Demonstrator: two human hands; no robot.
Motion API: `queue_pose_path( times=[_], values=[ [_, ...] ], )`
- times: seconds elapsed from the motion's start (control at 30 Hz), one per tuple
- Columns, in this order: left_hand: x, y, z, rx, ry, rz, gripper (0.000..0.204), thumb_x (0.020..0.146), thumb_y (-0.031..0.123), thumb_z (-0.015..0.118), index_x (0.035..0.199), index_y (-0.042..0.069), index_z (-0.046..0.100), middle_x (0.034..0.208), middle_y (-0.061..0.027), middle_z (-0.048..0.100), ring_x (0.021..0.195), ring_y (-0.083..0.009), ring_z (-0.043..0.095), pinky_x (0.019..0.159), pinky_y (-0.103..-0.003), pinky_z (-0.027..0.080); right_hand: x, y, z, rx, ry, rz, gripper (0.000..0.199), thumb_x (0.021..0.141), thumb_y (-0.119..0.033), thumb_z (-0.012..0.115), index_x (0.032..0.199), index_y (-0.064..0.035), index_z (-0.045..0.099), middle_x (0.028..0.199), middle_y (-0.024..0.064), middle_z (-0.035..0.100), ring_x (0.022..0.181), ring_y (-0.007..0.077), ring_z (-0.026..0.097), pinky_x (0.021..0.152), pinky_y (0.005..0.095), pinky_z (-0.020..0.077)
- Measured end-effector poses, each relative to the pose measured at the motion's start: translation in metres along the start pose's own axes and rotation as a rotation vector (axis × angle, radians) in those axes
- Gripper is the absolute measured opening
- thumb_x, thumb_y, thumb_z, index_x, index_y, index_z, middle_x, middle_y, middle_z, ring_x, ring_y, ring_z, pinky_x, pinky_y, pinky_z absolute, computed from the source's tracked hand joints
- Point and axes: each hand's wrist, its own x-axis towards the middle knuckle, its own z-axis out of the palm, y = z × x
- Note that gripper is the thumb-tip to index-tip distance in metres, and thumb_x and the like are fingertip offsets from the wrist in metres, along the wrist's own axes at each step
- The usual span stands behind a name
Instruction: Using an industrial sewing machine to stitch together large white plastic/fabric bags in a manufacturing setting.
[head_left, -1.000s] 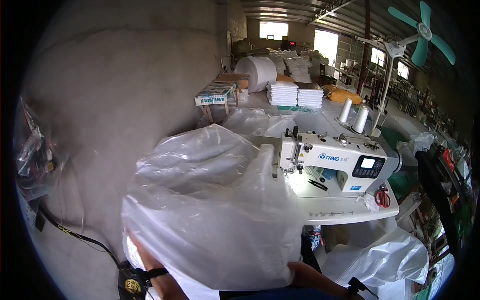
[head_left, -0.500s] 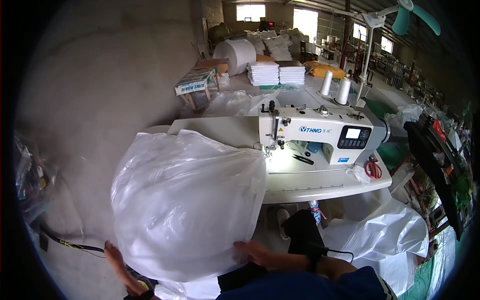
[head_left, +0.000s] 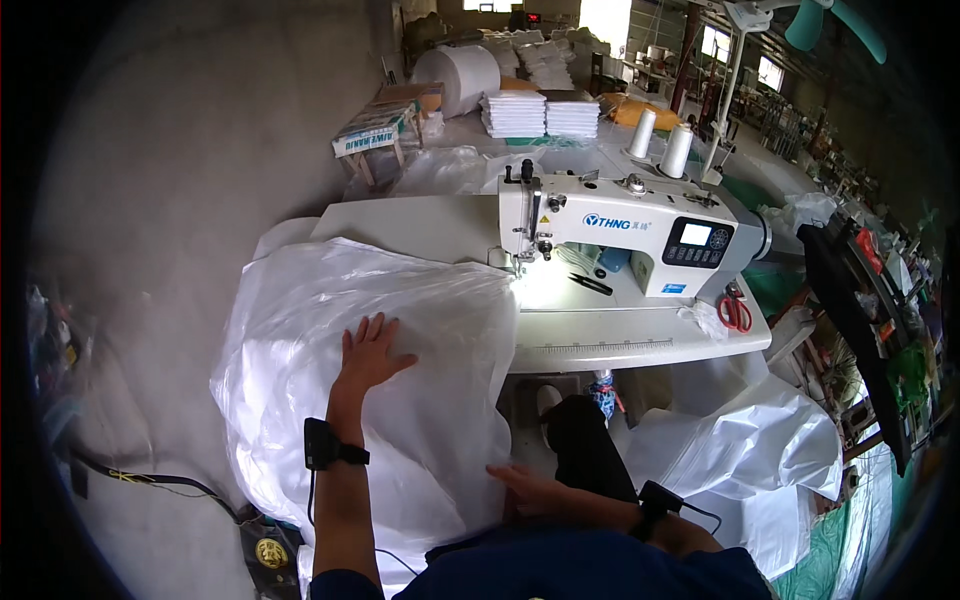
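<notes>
A large, translucent white plastic sheet or bag (head_left: 430,400) drapes from the sewing machine's needle area over the table's left side and down toward my lap. My left hand (head_left: 372,352) lies on top of it, palm down and fingers spread. Beside the sheet's lower right edge is my right hand (head_left: 525,488), its visible fingers stretched out against the plastic; some are hard to make out. The white sewing machine (head_left: 620,228) stands at the sheet's upper right corner, its lamp lit over the needle. Black thread snips (head_left: 590,284) lie on the bed under the machine's arm.
Red-handled scissors (head_left: 735,313) rest at the table's right end. Two white thread cones (head_left: 675,152) stand behind the machine. More white sheeting (head_left: 740,430) hangs at the right. Farther back are folded white stacks (head_left: 515,114) and a big white roll (head_left: 458,80).
My left hand has moved from the sheet's lower left edge up onto its middle and now lies flat. My right hand remains near the lower right edge. The sheet has flattened somewhat.
</notes>
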Motion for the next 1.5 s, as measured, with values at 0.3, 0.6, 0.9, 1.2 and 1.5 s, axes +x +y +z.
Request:
queue_pose_path(
  times=[0.3, 0.6, 0.9, 1.2, 1.5],
  values=[
    [-0.042, 0.125, 0.028, -0.767, 0.062, -0.066, 0.028, 0.084, 0.030, 0.069, 0.087, 0.003, 0.066, 0.084, -0.0146, 0.066, 0.079, -0.0347, 0.064, 0.072, -0.042, 0.050, 0.037, -0.054, -0.010, -0.093, 0.323, -0.373, 0.036, 0.094, -0.026, 0.058, 0.117, 0.0023, 0.056, 0.086, 0.0068, 0.065, 0.076, 0.0156, 0.064, 0.067, 0.0301, 0.0527],
    [-0.059, 0.151, 0.015, -0.092, 0.374, 0.331, 0.008, 0.077, 0.012, 0.066, 0.084, 0.007, 0.066, 0.085, -0.0083, 0.061, 0.085, -0.0273, 0.061, 0.079, -0.041, 0.049, 0.008, -0.046, -0.034, 0.091, 0.191, -0.352, 0.033, 0.097, -0.033, 0.057, 0.105, -0.0017, 0.062, 0.083, 0.0020, 0.061, 0.070, 0.0086, 0.056, 0.061, 0.0265, 0.0485],
    [-0.067, 0.179, 0.013, -0.214, -0.003, 0.621, 0.011, 0.083, 0.009, 0.061, 0.090, 0.003, 0.066, 0.083, -0.0103, 0.062, 0.078, -0.0291, 0.063, 0.071, -0.043, 0.051, 0.057, -0.103, -0.056, -0.436, 0.660, -0.691, 0.037, 0.093, -0.023, 0.057, 0.114, 0.0061, 0.049, 0.096, 0.0331, 0.063, 0.090, 0.0504, 0.062, 0.081, 0.0520, 0.0487],
    [0.088, 0.161, 0.042, -0.626, 0.417, 0.402, 0.026, 0.090, 0.012, 0.057, 0.113, 0.004, 0.066, 0.113, -0.0193, 0.065, 0.104, -0.0376, 0.062, 0.091, -0.040, 0.049, 0.058, -0.095, -0.049, -0.589, 0.705, -0.675, 0.043, 0.096, -0.017, 0.047, 0.133, 0.0007, 0.034, 0.091, 0.0354, 0.063, 0.085, 0.0521, 0.062, 0.080, 0.0568, 0.0491],
    [0.098, 0.157, 0.078, -0.127, 0.204, 0.361, 0.034, 0.092, 0.025, 0.051, 0.122, 0.019, 0.067, 0.142, -0.0070, 0.053, 0.134, -0.0273, 0.044, 0.109, -0.061, 0.029, 0.025, -0.110, -0.048, -0.641, 0.746, -0.760, 0.046, 0.096, -0.019, 0.047, 0.136, 0.0032, 0.040, 0.081, 0.0315, 0.064, 0.076, 0.0461, 0.065, 0.077, 0.0537, 0.0507]
  ],
)
